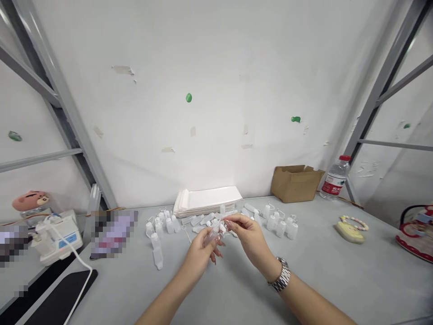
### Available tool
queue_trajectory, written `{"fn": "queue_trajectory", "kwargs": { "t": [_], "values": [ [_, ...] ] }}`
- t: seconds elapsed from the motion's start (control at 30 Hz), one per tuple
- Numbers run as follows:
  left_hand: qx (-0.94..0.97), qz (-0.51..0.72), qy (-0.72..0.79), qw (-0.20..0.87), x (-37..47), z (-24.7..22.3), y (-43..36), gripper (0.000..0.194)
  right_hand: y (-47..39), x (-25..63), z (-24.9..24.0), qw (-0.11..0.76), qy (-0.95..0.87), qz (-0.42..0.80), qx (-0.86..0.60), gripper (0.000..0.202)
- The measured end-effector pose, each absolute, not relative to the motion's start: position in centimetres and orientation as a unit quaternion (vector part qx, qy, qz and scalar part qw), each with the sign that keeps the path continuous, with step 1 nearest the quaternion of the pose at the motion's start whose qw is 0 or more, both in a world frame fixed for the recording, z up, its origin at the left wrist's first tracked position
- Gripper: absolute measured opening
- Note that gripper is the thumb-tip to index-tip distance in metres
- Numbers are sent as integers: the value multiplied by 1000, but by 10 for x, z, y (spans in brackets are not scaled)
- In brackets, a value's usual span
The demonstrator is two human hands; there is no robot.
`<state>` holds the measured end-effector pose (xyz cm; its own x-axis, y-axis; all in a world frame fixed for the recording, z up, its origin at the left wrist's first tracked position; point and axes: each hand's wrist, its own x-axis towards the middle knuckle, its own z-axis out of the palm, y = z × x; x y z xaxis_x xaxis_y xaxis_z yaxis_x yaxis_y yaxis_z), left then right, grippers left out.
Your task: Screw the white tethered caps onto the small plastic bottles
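Observation:
My left hand (205,246) is closed around a small translucent plastic bottle (211,238), held just above the table near its middle. The fingers of my right hand (245,230) pinch at the top of this bottle, on a small white part (222,227) that looks like its cap; its exact shape is hard to make out. Behind both hands lie several loose bottles (197,220). Upright capped bottles with loop straps stand in a group on the left (169,225) and another on the right (280,228).
A stack of white trays (209,201) sits against the wall. A cardboard box (296,185) and a red-capped water bottle (334,178) stand at the back right. A yellow case (350,231) lies on the right. On the left are a white power strip (61,239) and its cable.

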<state>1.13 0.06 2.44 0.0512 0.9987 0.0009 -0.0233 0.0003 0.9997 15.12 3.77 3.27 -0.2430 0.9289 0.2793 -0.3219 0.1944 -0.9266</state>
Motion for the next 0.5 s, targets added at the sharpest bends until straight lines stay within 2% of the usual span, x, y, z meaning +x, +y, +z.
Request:
{"fn": "queue_trajectory", "kwargs": {
  "t": [0.23, 0.5],
  "values": [
    [524, 476, 444, 550, 14, 21, -3, 40, 39, 150, 34, 559, -452, 653, -237, 14],
    [508, 508, 460, 521, 19, 20, -9, 39, 39, 149, 31, 562, -411, 665, -270, 30]
  ]
}}
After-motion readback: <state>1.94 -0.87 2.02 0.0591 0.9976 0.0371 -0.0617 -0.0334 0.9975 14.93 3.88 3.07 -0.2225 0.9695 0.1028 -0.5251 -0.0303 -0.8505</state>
